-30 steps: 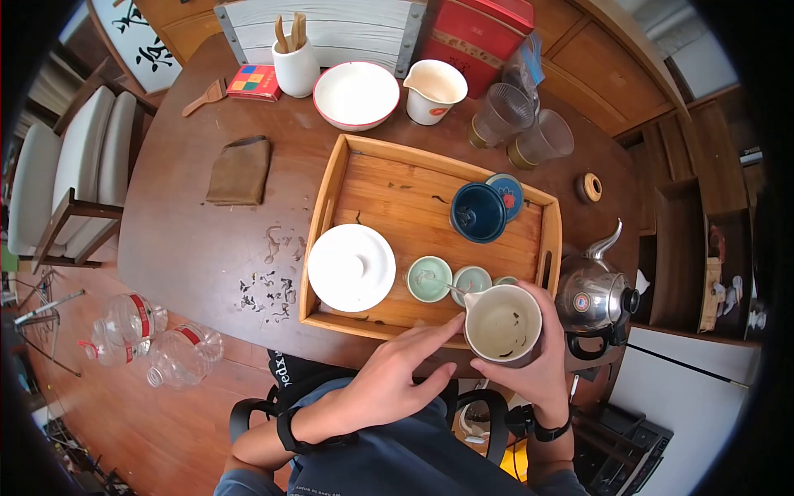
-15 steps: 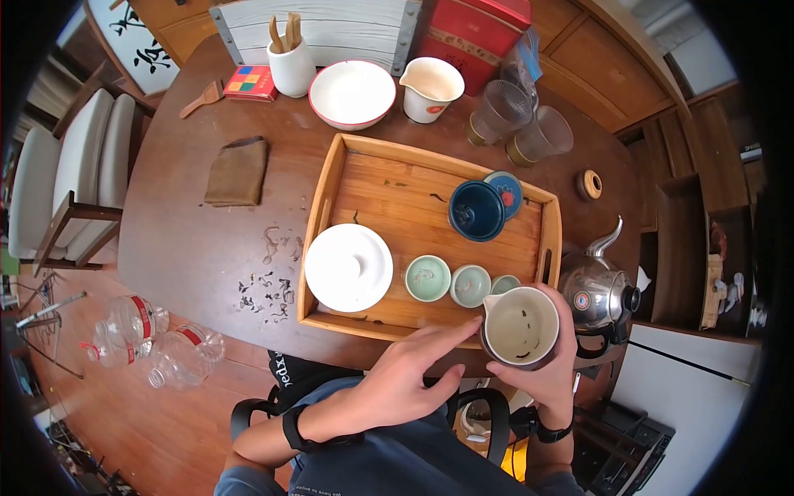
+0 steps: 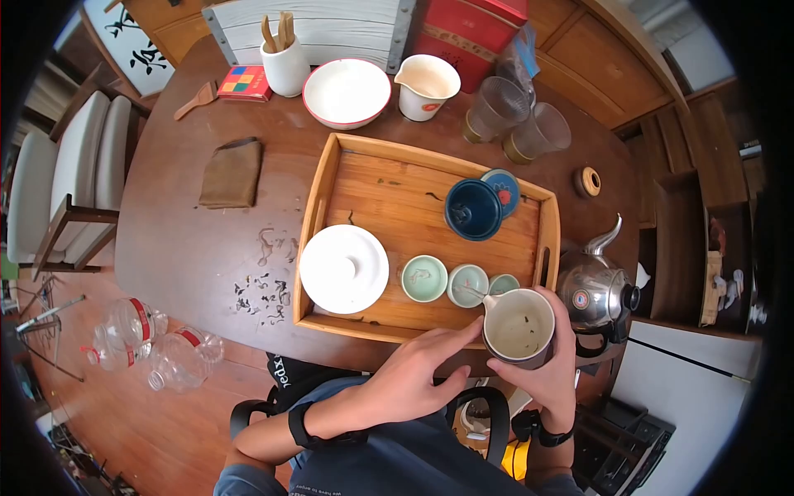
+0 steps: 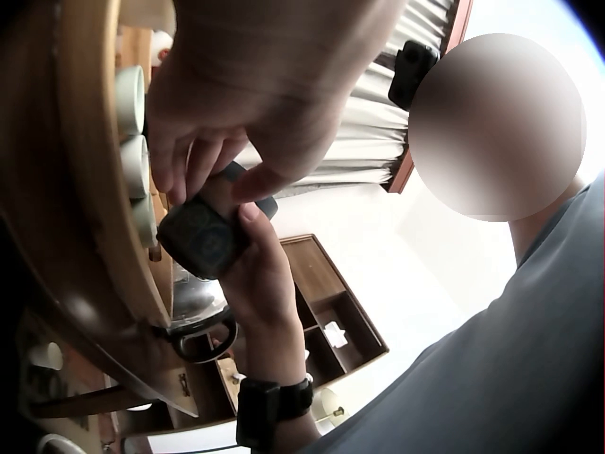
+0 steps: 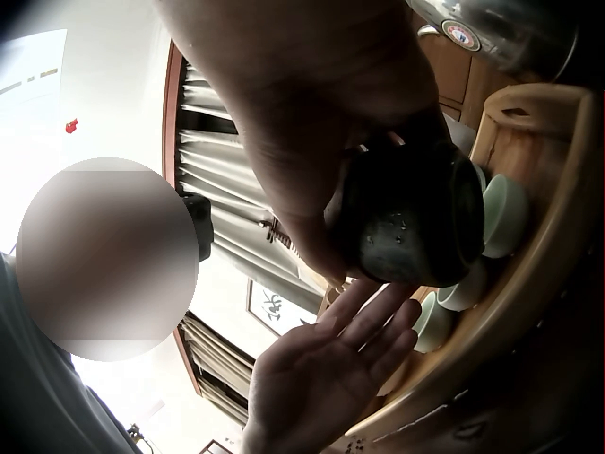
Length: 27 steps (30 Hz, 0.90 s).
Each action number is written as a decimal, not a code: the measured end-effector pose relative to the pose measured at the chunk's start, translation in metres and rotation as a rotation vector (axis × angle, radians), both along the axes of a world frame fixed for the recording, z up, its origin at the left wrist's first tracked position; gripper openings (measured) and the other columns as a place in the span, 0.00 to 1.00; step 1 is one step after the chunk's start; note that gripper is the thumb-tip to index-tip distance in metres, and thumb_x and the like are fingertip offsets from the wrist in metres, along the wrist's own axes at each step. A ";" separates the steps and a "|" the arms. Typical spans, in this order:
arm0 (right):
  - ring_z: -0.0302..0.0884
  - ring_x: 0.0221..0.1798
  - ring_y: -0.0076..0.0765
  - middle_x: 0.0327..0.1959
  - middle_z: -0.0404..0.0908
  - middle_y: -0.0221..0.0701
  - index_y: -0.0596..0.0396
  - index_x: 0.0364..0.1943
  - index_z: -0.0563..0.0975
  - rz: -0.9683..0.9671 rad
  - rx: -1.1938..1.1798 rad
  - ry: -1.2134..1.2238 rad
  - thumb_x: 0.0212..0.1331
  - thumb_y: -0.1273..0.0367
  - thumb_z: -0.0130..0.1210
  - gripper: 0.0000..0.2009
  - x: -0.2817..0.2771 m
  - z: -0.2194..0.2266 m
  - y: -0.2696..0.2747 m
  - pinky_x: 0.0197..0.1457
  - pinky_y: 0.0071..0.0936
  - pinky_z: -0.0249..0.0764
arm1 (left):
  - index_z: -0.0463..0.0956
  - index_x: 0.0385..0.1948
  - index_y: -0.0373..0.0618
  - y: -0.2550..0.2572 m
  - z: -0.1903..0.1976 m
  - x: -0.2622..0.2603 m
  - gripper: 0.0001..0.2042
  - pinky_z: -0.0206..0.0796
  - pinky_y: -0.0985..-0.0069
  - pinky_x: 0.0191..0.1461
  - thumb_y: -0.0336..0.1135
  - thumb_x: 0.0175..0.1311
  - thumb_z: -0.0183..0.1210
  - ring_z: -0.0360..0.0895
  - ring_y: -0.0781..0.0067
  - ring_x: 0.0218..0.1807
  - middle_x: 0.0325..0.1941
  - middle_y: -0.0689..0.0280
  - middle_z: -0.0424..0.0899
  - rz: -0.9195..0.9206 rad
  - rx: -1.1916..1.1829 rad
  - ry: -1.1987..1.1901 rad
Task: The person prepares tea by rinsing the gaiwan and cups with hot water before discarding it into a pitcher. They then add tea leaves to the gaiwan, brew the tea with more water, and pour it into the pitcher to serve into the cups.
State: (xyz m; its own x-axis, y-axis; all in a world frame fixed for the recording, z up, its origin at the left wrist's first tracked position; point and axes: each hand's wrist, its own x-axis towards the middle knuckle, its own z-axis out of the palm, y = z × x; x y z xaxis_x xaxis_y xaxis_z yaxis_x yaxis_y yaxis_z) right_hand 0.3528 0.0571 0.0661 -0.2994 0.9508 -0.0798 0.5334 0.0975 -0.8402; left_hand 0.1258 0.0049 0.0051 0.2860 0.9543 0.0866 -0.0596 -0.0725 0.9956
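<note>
My right hand (image 3: 550, 376) grips a small spouted pitcher (image 3: 519, 326), dark outside and pale inside, with dark bits in its liquid. It tilts left, and a thin stream runs from the spout into the middle green cup (image 3: 465, 279). Another green cup (image 3: 424, 279) stands left of that one, and a third cup (image 3: 501, 283) is partly hidden behind the pitcher. My left hand (image 3: 413, 376) has its index finger stretched out, the fingertip right beside the spout. In the right wrist view the pitcher's dark outer wall (image 5: 406, 227) shows above the left hand's outstretched fingers.
The cups stand on a wooden tray (image 3: 380, 172) with a white lidded bowl (image 3: 344, 269) and a dark blue cup (image 3: 473, 209). A steel kettle (image 3: 591, 289) stands right of the tray. Behind are a red-rimmed bowl (image 3: 347, 93), a white pitcher (image 3: 428, 87) and two clear glasses.
The stream ran into the left green cup a second ago and was absent half a second ago; now it falls into the middle cup. The pitcher and right hand have shifted right.
</note>
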 end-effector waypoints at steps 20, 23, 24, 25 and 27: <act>0.80 0.68 0.40 0.65 0.80 0.42 0.60 0.73 0.65 -0.047 -0.073 0.048 0.39 0.69 0.85 0.52 0.004 -0.009 -0.002 0.72 0.39 0.75 | 0.65 0.77 0.36 0.003 -0.004 0.000 0.34 0.74 0.56 0.62 0.26 0.67 0.63 0.83 0.42 0.57 0.55 0.43 0.85 -0.029 -0.056 -0.032; 0.81 0.67 0.40 0.65 0.80 0.42 0.60 0.73 0.65 -0.046 -0.068 0.049 0.39 0.68 0.85 0.52 0.006 -0.011 -0.003 0.72 0.39 0.75 | 0.65 0.77 0.36 0.003 -0.005 0.001 0.34 0.73 0.56 0.63 0.26 0.67 0.63 0.82 0.42 0.58 0.57 0.43 0.85 -0.021 -0.044 -0.033; 0.81 0.67 0.40 0.65 0.80 0.42 0.59 0.73 0.65 -0.047 -0.068 0.053 0.39 0.68 0.85 0.52 0.006 -0.012 -0.003 0.72 0.39 0.75 | 0.65 0.77 0.36 0.004 -0.005 0.001 0.34 0.73 0.56 0.64 0.26 0.67 0.63 0.82 0.42 0.59 0.57 0.43 0.85 -0.018 -0.038 -0.032; 0.81 0.67 0.40 0.65 0.80 0.42 0.59 0.73 0.65 -0.049 -0.066 0.060 0.39 0.68 0.85 0.52 0.006 -0.012 -0.003 0.72 0.39 0.76 | 0.65 0.77 0.36 0.004 -0.004 0.001 0.34 0.73 0.56 0.64 0.26 0.67 0.63 0.82 0.42 0.59 0.57 0.43 0.84 -0.025 -0.047 -0.029; 0.81 0.67 0.40 0.65 0.80 0.42 0.59 0.73 0.65 -0.055 -0.065 0.075 0.39 0.68 0.85 0.52 0.007 -0.012 -0.004 0.72 0.39 0.76 | 0.65 0.77 0.36 0.005 -0.003 0.001 0.34 0.73 0.56 0.65 0.26 0.67 0.63 0.82 0.42 0.59 0.58 0.43 0.84 -0.040 -0.068 -0.023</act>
